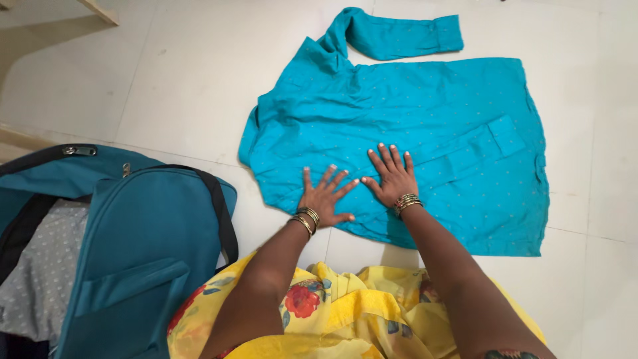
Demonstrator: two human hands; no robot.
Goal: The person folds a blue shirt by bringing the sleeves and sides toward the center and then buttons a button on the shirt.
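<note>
Both grips lie flat, fingers spread, holding nothing: left hand [324, 198] and right hand [392, 174] press the turquoise dotted cotton shirt [425, 126] at frame centre.

I see a turquoise shirt [425, 126] speckled with tiny pale dots, a teal suitcase [133, 246] trimmed black, a yellow floral garment [345, 319], gold bangles [307, 219], and white floor tiles [199, 73].

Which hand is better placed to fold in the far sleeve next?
Probably the left hand: it lies flat on the teal shirt nearer the collar side, where the sleeve extends. The right hand presses mid-shirt.
</note>
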